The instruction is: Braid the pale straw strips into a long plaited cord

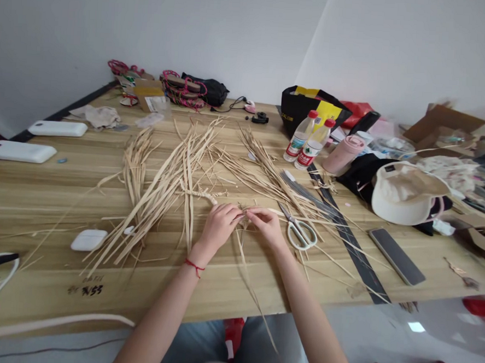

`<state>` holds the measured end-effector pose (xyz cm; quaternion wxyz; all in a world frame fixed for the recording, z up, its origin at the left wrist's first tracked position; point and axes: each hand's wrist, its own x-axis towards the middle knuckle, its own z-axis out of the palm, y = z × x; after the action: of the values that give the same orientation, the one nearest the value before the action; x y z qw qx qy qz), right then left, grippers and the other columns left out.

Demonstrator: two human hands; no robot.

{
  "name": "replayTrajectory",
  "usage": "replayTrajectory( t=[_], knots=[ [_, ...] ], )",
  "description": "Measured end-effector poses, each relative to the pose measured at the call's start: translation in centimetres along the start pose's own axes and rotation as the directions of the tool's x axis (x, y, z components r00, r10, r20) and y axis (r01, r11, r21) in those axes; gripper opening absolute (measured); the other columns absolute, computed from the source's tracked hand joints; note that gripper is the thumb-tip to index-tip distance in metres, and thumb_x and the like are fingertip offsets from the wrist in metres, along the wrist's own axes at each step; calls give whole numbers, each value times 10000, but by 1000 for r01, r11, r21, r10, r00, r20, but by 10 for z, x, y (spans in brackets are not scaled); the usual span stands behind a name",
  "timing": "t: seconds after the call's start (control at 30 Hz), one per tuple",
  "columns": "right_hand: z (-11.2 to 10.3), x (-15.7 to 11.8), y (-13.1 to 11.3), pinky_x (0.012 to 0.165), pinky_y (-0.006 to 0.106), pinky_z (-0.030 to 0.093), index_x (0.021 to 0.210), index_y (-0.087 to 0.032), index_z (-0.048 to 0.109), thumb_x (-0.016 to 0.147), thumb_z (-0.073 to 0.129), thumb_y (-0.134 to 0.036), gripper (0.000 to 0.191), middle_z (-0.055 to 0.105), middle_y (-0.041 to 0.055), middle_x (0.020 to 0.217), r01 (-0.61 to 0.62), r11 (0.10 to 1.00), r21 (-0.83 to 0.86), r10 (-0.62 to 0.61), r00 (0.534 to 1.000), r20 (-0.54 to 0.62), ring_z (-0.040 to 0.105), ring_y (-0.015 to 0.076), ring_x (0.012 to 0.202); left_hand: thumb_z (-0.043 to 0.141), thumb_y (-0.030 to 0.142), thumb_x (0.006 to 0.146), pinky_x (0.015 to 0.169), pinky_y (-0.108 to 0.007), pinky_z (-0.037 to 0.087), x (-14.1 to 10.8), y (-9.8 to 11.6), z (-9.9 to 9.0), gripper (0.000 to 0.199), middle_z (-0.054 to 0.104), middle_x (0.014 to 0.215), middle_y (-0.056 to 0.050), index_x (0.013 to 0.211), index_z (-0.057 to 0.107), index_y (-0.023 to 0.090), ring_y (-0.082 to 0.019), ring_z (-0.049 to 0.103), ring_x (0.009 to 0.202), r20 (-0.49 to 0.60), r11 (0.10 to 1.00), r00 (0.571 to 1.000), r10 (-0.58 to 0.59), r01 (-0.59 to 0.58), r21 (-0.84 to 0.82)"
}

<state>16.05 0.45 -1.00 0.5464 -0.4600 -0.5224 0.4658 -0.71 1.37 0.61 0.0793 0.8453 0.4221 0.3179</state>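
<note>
My left hand [219, 225] and my right hand [266, 224] meet over the middle of the table, fingertips almost touching. Both pinch pale dried straw strands; the fingers partly hide the exact grip. A short straw braid [203, 194] lies just beyond my left hand. From between the hands a long loose straw strand [247, 272] hangs over the table edge toward my lap. Scissors with pale green handles [300, 234] lie to the right of my right hand. A large heap of straw [166, 185] spreads to the left, and another straw bundle [263, 174] lies beyond the hands.
Two water bottles [310, 144], a pink tumbler [345, 154] and a black-and-yellow bag [290, 105] stand at the back right. A cream cap [406, 194] and a phone [397, 255] lie on the right. A white earbud case [89, 240] sits on the left, near the front edge.
</note>
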Motion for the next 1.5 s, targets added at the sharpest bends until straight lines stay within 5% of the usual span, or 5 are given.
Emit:
replayTrajectory(
  t=[0.63, 0.93, 1.17, 1.5],
  knots=[
    [-3, 1, 3, 698, 310, 452, 698, -221, 694, 728, 712, -338, 122, 629, 23, 726, 206, 978, -39, -206, 978, 0, 571, 164, 718, 496, 228, 901, 814, -349, 446, 0, 1, 4, 155, 665, 909, -46, 878, 644, 188, -187, 596, 873, -54, 998, 997, 55, -55, -8],
    [-4, 2, 9, 687, 287, 456, 703, -219, 706, 692, 745, -328, 117, 642, 14, 737, 130, 991, 41, -129, 991, -17, 584, 154, 706, 534, 217, 881, 773, -344, 450, 0, -2, 7, 107, 666, 863, -36, 850, 634, 195, -180, 601, 830, -115, 995, 989, 96, -98, -10],
    [-15, 1, -3, 795, 319, 459, 796, -216, 738, 806, 619, -378, 201, 688, 47, 874, -27, 990, 138, 6, 989, 145, 599, 185, 839, 536, 227, 881, 748, -338, 447, 1, -2, 5, 107, 667, 860, -36, 853, 633, 190, -183, 596, 817, -121, 994, 987, 103, -105, -15],
    [-24, 7, -2, 771, 314, 461, 764, -198, 702, 713, 731, -356, 168, 664, 23, 820, -38, 997, 71, 17, 959, 282, 596, 158, 775, 489, 215, 903, 763, -349, 437, 2, -1, 4, 150, 660, 872, -37, 835, 621, 194, -186, 579, 835, -43, 981, 982, 183, -185, -50]
  ],
)
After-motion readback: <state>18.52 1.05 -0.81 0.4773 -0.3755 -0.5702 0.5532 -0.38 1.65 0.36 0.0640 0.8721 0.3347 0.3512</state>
